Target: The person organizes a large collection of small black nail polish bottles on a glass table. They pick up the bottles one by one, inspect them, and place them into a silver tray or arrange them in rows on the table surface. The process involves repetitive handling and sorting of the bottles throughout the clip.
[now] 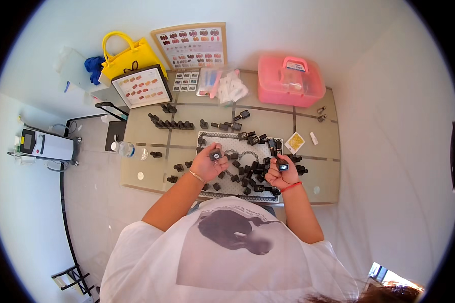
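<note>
My left hand [208,163] grips a black nail polish bottle [215,154], its labelled base turned up towards me. In my right hand [282,176] is another black polish bottle [283,165], also showing its base. Both hands are over a white dotted mat [220,191] with a black lace-pattern border. Between them and below the right one, many black polish bottles [246,170] stand or lie in a loose cluster. Behind my left hand a row of similar bottles [174,125] stands on the table, and a few more bottles [233,125] lie on their sides near the mat's far edge.
Along the table's [318,181] back are a pink storage box [290,85], plastic packets [229,87], framed colour charts [142,87] and a yellow bag [134,57]. A clear water bottle [125,149] lies at the left edge. A gold-filled packet [295,142] lies right of the mat.
</note>
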Tool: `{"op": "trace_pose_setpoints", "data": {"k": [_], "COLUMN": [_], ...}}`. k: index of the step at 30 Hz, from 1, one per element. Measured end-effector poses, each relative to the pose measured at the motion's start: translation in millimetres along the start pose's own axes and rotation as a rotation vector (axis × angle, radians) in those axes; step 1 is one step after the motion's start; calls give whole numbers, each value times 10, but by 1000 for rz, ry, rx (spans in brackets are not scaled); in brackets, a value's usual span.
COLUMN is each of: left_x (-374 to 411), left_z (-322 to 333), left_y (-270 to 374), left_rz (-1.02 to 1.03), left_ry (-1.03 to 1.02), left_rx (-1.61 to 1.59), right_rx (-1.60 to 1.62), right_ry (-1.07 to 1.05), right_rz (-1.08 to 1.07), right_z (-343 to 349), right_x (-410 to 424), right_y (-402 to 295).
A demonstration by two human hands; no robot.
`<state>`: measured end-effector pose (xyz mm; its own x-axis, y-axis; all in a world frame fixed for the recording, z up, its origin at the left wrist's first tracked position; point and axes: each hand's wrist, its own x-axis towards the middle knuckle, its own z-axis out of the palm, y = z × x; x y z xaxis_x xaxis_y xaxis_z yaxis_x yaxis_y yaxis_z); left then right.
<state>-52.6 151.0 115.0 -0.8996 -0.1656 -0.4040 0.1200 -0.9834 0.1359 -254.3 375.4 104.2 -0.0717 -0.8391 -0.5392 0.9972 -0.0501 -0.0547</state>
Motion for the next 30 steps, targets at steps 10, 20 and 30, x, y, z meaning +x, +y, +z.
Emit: {"op": "trace_pose_setpoints", "data": {"k": [10, 20, 30], "left_x": [-317, -387, 12], "left_z": [-136, -166, -311], "left_y": [91, -38, -217], "left_rz": [391, 588, 282], "left_ry": [346, -8, -21], "left_rx": [661, 2294, 2726], "right_rx": [-775, -2379, -2590], "right_ry": [402, 392, 482], "right_rz": [-465, -806, -344], "right_z": [-115, 55, -27], "right_x": [208, 547, 842], "right_y": [110, 283, 293]}}
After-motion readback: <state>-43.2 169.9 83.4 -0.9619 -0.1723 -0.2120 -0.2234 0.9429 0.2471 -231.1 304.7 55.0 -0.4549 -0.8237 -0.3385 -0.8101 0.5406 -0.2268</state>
